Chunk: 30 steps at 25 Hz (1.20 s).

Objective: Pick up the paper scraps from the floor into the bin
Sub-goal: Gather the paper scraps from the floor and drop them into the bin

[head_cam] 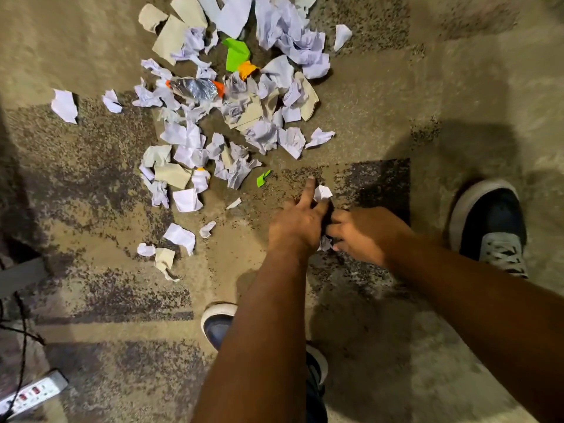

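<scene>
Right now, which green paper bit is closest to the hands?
The tiny green scrap, lying alone on the carpet just below the pile. The big green piece sits much farther off, up in the heap beside an orange scrap.

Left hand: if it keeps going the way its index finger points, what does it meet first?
Probably bare carpet. The left hand points up-frame; just past the fingertip the floor looks clear, then a white scrap at the pile's edge. Height above the floor is unclear.

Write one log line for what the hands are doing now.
left hand: holding white scrap | right hand: gripping scrap | paper pile: on floor | bin: unseen
</scene>
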Available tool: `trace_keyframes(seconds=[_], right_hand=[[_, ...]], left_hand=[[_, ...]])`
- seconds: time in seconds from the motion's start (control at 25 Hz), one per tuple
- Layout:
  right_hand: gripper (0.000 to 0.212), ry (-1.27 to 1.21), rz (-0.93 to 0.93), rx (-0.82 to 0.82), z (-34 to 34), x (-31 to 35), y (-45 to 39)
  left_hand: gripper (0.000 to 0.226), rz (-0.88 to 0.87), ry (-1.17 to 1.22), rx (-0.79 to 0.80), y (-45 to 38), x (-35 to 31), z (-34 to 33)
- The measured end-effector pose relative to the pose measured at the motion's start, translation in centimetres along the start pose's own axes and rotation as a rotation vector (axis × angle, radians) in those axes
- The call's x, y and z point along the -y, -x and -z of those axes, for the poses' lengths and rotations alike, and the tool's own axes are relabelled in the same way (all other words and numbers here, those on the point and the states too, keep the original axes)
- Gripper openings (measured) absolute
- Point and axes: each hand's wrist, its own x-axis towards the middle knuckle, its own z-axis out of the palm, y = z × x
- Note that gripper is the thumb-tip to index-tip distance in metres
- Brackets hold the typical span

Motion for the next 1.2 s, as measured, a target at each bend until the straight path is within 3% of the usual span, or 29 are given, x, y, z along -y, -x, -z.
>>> trace_keyframes(seconds=[0.28,0.36,0.52,0.64,0.72,0.88,1.0,1.08,1.2], right_hand=[[0.042,0.100,0.319,0.209,-3.3,0.6,-1.7],[0.036,0.144,0.288,0.181,-3.5,1.0,-1.9],[0.034,0.235,0.244,0.135,-2.9,1.8,-2.9],[0.035,0.125,0.105,0.038,-0.8,0.9,-3.5],[0.032,0.083,0.022,-0.067,1.0,-0.5,-4.2],[0.026,-0.096,-0.233,-0.366,5.3,-2.7,-6.8],[0.045,-0.163,-0.458,-0.528,7.8,-3.9,-8.7],[0.061,-0.187,-0.539,-0.547,8.3,-4.1,-9.8],[0.088,-0.185,-0.619,-0.427,8.3,-3.9,-11.5]], left_hand=[[0.065,-0.108,0.022,-0.187,-1.1,0.6,-2.1],[0.063,-0.119,0.063,-0.209,-0.9,1.1,-2.5],[0.040,0.030,0.534,-0.228,-0.5,1.2,-1.7],[0.018,0.057,0.576,-0.250,-0.5,1.9,-1.2],[0.007,0.089,0.521,-0.347,-0.6,2.9,-1.1],[0.035,0.257,0.610,-0.603,-1.5,5.8,0.0],[0.066,0.327,0.586,-0.665,-2.2,7.7,1.3],[0.082,0.376,0.473,-0.671,-2.7,8.9,1.8],[0.094,0.425,0.377,-0.609,-3.4,10.2,1.7]])
